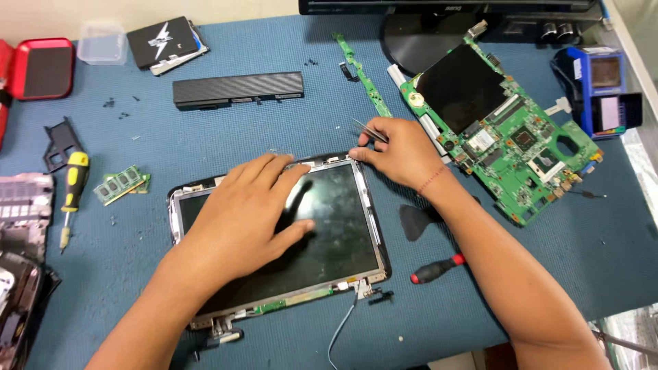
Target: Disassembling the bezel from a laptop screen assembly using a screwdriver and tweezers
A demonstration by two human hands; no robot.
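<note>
Blue bench mat carries a bare laptop screen panel [322, 226] near its front edge, centre.
Thin, stiff glass, likely light and fragile, best gripped by its metal side frame; left hand [247, 212] lies flat and open on it, right hand [401, 152] pinches tweezers [370, 130] at its top corner, green motherboard [507, 144] toward the right edge.

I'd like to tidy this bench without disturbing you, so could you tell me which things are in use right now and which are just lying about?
In use:
- laptop screen panel, left hand flat on it
- tweezers in the right hand, at the panel's top edge

Lying about:
- green motherboard
- black battery
- memory stick
- yellow screwdriver
- red screwdriver
- red case
</note>
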